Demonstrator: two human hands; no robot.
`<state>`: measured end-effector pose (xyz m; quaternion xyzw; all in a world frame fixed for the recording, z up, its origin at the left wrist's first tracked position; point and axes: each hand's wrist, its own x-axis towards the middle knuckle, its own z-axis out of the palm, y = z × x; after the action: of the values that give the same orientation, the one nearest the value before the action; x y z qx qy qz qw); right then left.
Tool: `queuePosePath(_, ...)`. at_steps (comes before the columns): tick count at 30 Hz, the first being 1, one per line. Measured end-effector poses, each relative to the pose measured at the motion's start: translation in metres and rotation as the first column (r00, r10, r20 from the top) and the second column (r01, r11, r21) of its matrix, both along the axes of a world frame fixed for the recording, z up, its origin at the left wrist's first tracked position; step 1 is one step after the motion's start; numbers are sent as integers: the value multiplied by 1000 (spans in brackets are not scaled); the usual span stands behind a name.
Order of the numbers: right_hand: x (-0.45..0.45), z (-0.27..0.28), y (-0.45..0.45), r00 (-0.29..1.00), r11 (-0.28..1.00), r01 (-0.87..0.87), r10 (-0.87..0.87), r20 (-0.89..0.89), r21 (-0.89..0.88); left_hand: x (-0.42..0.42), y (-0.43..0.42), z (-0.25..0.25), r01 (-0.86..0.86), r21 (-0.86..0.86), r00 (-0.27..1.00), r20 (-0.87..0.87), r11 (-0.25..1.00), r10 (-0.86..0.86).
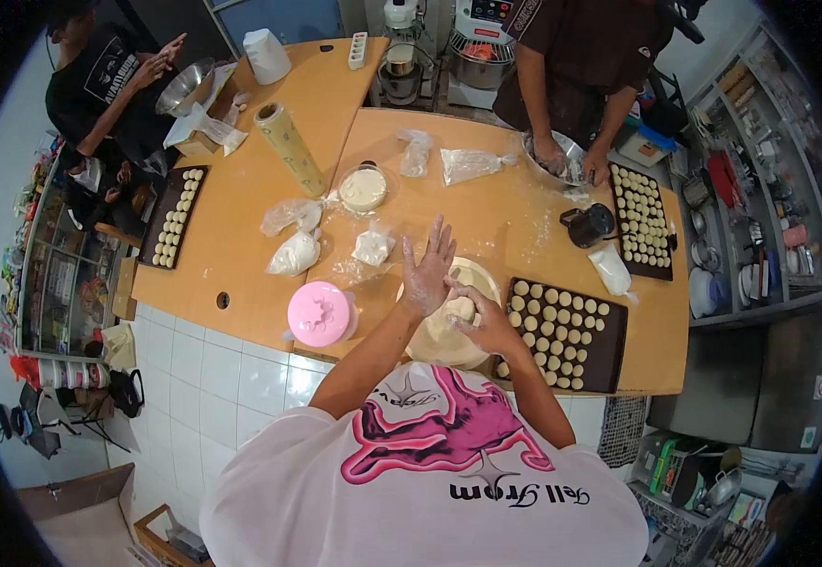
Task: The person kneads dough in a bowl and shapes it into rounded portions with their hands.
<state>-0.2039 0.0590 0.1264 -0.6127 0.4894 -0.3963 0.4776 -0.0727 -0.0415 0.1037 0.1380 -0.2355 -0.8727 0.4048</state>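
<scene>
My left hand is raised over a wide, pale basin, palm showing, fingers apart and dusted with flour. It holds nothing. Just to its right, my right hand curls around a lump of pale dough above the basin. The basin's contents are partly hidden by my hands. Beside my right hand lies a dark baking tray with rows of small round dough balls. A pink lidded container stands left of my left forearm.
Flour bags, a bowl of white powder and a roll of plastic film lie farther back. Across the table, a person works in a metal bowl near a black jug. Other filled trays stand right and left.
</scene>
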Motion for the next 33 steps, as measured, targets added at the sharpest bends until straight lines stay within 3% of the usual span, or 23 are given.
queuePosePath(1,0,-1,-1,999,1000,22,-22,-27,-16,0,3,3,-11,57,1000,-17,998,12)
queuePosePath(4,-1,-8,-6,991,989,133,-131,29,-66,-2,10,-12,51,1,998,-36,999,-51)
queuePosePath(6,0,-18,-12,959,963,269,-267,93,-6,-2,23,-15,117,-331,958,287,936,-18)
queuePosePath(7,-1,-21,-15,935,943,333,-333,120,25,-6,28,-12,91,-315,935,354,945,29)
queuePosePath(9,5,-18,-15,897,894,410,-431,-101,-180,-13,39,-6,39,-279,868,485,960,106)
queuePosePath(10,14,-8,-11,846,868,424,-482,-229,-260,-15,34,-13,24,-34,899,437,999,-7)
queuePosePath(11,19,-3,-6,772,840,425,-531,-349,-338,-17,33,-20,4,95,917,396,995,-42)
queuePosePath(12,23,-6,-9,731,830,379,-539,-418,-408,-18,32,-22,-19,225,934,352,974,-63)
queuePosePath(15,21,-4,-1,659,894,266,-441,-609,-360,-23,33,-39,-133,275,811,582,952,-55)
queuePosePath(16,20,-18,0,647,858,215,-482,-591,-466,-21,33,-40,-91,275,788,608,957,-99)
queuePosePath(18,20,-29,1,657,848,265,-507,-559,-458,-16,35,-39,-5,282,730,656,960,-189)
queuePosePath(22,14,-56,-6,689,822,459,-569,-449,-337,-23,45,-49,-23,296,752,634,955,-178)
queuePosePath(24,11,-59,-6,693,845,463,-533,-484,-267,-25,51,-43,-41,350,770,608,936,-194)
queuePosePath(25,10,-57,-6,696,855,464,-513,-503,-230,-23,50,-43,11,361,833,513,933,-209)
queuePosePath(27,8,-51,-6,632,849,363,-527,-568,-384,-12,44,-42,113,370,924,302,922,-234)
queuePosePath(28,8,-49,-6,598,839,303,-537,-595,-452,-9,42,-33,95,373,934,288,923,-212)
queuePosePath(30,9,-44,-6,553,884,229,-462,-693,-406,-7,36,-17,64,381,949,263,922,-175)
queuePosePath(33,14,-37,0,487,940,122,-337,-806,-320,-8,35,-28,120,194,858,473,974,-200)
